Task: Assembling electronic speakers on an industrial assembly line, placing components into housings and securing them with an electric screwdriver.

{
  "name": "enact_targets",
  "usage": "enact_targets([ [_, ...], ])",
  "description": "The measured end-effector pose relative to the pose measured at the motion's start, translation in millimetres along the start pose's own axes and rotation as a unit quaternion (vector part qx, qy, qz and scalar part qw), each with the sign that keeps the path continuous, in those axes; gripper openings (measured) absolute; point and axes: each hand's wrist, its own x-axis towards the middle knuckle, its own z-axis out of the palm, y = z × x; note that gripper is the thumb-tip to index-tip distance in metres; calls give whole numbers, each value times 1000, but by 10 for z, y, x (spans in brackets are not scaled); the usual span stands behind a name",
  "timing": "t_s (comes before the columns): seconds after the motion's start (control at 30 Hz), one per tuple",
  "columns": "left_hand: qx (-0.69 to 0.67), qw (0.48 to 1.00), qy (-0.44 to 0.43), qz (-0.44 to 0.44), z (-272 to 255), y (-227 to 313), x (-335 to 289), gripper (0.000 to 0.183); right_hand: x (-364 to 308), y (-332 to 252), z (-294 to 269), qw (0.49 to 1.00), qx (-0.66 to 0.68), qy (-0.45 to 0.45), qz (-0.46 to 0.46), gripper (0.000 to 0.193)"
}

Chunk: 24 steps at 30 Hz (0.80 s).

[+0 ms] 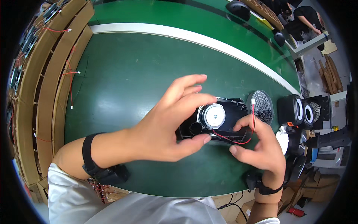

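Observation:
A black plastic housing (232, 118) lies on the green tabletop in front of me. On it sits a round silver speaker driver (214, 116); a red and black wire (244, 143) loops from it to a small white connector (253, 101). My left hand (175, 115) reaches over the housing's left part, fingers spread, thumb and index on either side of the driver; whether they touch it cannot be told. At the housing's near right corner is my right hand (261, 143), its index finger over the housing and thumb at the near edge, closed around that edge beside the wire.
A clear round dish (266, 99) of small dark parts stands right of the housing. Black speaker units (289, 110) and a white tissue (282, 140) are farther right. Cardboard trays (56, 82) with wired parts line the left. A white rail (156, 28) crosses behind; people (307, 20) are far right.

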Motion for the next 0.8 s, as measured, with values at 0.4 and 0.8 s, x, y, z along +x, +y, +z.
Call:
enact_targets([
  [0.4, -14, 998, -61, 13, -15, -76, 18, 64, 506, 119, -55, 976, -20, -33, -214, 41],
  [0.8, 11, 993, -113, 33, -71, -151, 67, 58, 599, 221, -88, 972, -46, -73, -220, 49],
])
